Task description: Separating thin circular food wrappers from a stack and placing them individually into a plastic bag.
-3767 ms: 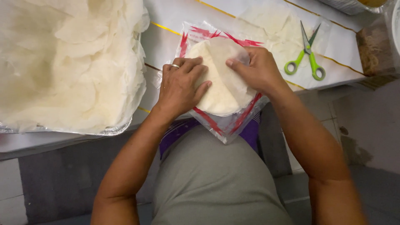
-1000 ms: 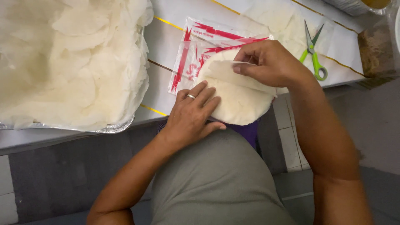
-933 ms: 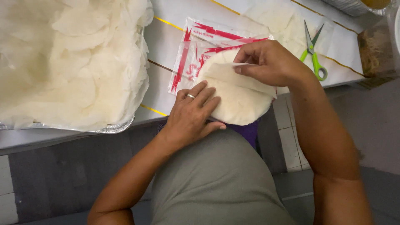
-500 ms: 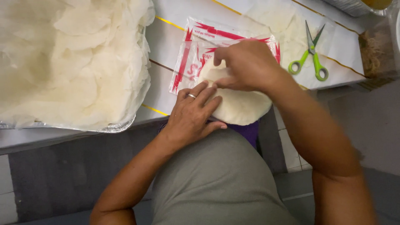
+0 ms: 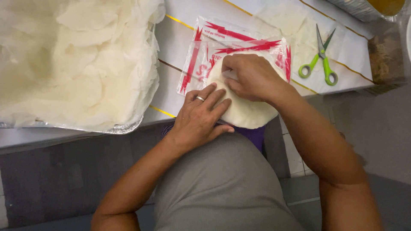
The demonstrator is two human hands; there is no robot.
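Scissors (image 5: 319, 60) lie beyond the right hand (image 5: 252, 77), a foil tray (image 5: 77, 64) past the left hand (image 5: 201, 117). The round wafers (image 5: 248, 113) are pressed under flat left fingers and pinched by right fingers, atop the bag (image 5: 214, 47), mouth toward the body.

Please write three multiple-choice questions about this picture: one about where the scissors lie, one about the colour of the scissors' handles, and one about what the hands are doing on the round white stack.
1. Where do the scissors lie?
A. right of the printed bag
B. inside the foil tray
C. under the left hand

2. What colour are their handles?
A. red
B. green
C. black

3. How do the hands meet the round white stack?
A. both lifted away
B. only one touches
C. both rest on it

Answers: 1 A, they lie on the white table cover right of the printed bag. 2 B, both loops are bright green. 3 C, the left hand lies flat on its edge and the right hand presses on top.
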